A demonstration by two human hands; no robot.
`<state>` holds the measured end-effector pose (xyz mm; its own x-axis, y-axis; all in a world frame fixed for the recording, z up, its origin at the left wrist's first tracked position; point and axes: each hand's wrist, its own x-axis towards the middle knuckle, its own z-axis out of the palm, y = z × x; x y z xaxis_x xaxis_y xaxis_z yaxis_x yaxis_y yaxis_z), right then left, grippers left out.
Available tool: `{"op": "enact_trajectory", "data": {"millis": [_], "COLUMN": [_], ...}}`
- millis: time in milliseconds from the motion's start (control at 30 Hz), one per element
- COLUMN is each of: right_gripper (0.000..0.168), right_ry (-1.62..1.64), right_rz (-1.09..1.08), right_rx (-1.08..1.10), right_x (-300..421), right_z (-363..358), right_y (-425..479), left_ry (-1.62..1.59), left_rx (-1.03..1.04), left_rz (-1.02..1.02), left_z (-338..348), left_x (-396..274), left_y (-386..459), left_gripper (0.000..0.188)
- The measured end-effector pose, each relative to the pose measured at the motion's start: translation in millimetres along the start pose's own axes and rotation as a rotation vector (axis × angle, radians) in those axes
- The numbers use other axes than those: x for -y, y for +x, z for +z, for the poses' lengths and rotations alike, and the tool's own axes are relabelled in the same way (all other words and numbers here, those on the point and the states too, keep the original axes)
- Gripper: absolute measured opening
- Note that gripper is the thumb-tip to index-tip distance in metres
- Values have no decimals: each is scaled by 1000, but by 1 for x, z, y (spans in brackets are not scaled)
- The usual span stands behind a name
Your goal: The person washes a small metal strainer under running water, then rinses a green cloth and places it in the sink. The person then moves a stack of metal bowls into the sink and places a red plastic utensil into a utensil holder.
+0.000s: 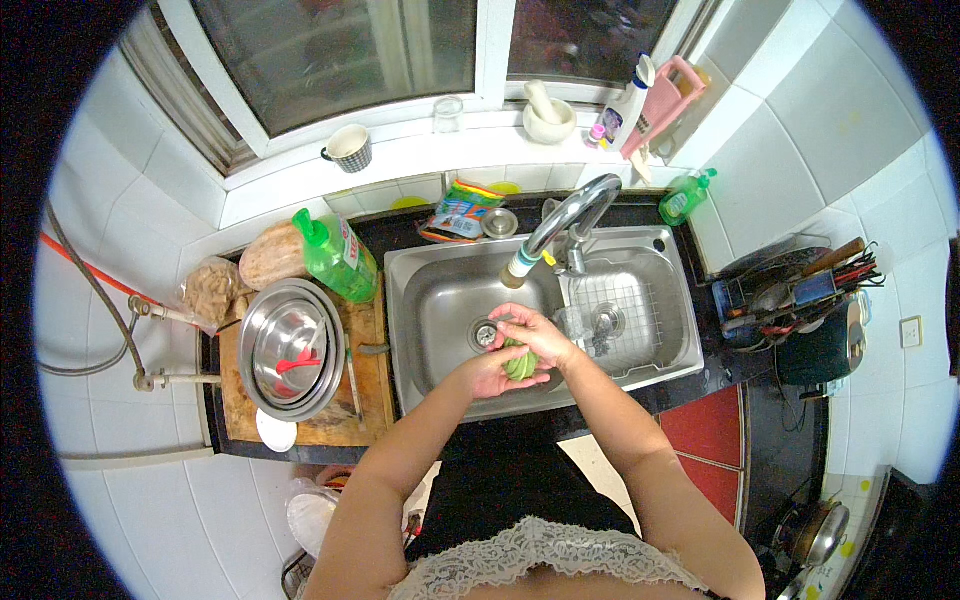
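Note:
Over the left basin of a stainless steel double sink, both hands meet around a light green, ridged object. Whether it is a bunched cloth or a vegetable I cannot tell. My left hand cups it from below and the left. Covering its upper side is my right hand, fingers bent over it. The chrome gooseneck faucet arches above, its nozzle just beyond my fingers; no stream of water is plain. A drain strainer shows beside my right fingertips.
Left of the sink, nested steel bowls stand on a wooden cutting board, near a green pump bottle. A wire rack sits in the right basin. A mortar is on the sill. Utensils crowd the right corner.

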<state>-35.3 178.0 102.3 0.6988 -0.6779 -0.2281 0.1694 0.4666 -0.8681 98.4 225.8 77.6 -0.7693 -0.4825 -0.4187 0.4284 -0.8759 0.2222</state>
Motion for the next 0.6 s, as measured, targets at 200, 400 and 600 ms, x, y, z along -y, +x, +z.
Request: {"op": "enact_trajectory", "data": {"millis": [200, 400, 600], "right_gripper": [26, 25, 20], "right_ry": [107, 40, 97], "right_rz": [-44, 6, 49], "right_rx": [-156, -295, -412], "right_x": [-3, -5, -26], "right_z": [-1, -8, -23], "right_y": [5, 21, 36], "left_ry": [265, 445, 1000], "left_rx": [-132, -172, -506], "left_rz": [84, 108, 408], "left_z": [4, -5, -17], "left_x": [-1, -2, 6], "left_y": [2, 15, 34], "left_gripper": [26, 19, 30]}}
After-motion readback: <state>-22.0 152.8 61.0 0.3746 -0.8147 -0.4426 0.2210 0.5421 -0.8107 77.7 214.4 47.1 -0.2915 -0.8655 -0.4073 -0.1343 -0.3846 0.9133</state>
